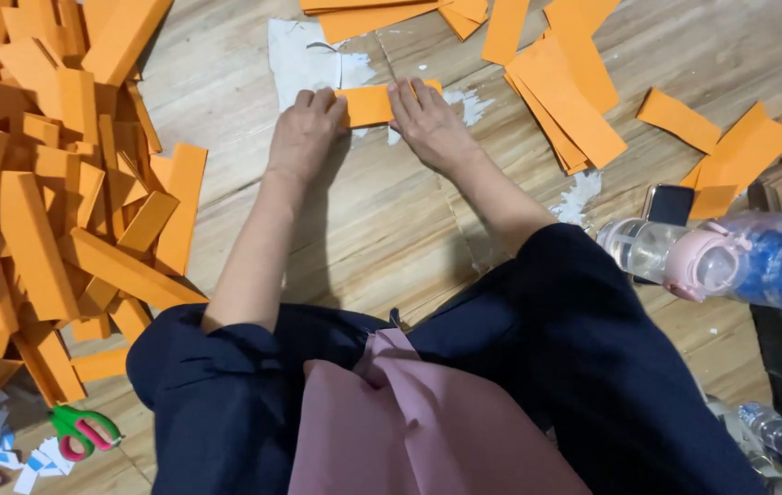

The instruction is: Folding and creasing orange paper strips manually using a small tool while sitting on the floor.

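Note:
An orange paper strip (369, 104) lies flat on the wooden floor (382, 211) in front of me. My left hand (305, 133) presses down on its left end, fingers curled over the edge. My right hand (428, 122) presses on its right end, fingers spread across the paper. Both forearms reach forward from my dark sleeves (226, 367). A torn white patch (304, 55) on the floor lies under and behind the strip.
A big heap of folded orange paper pieces (52, 183) fills the left side. Flat orange strips (565, 92) lie at the back right. A pink-lidded water bottle (721, 261) and a phone (669, 203) sit at right. Green-handled scissors (84, 429) lie at lower left.

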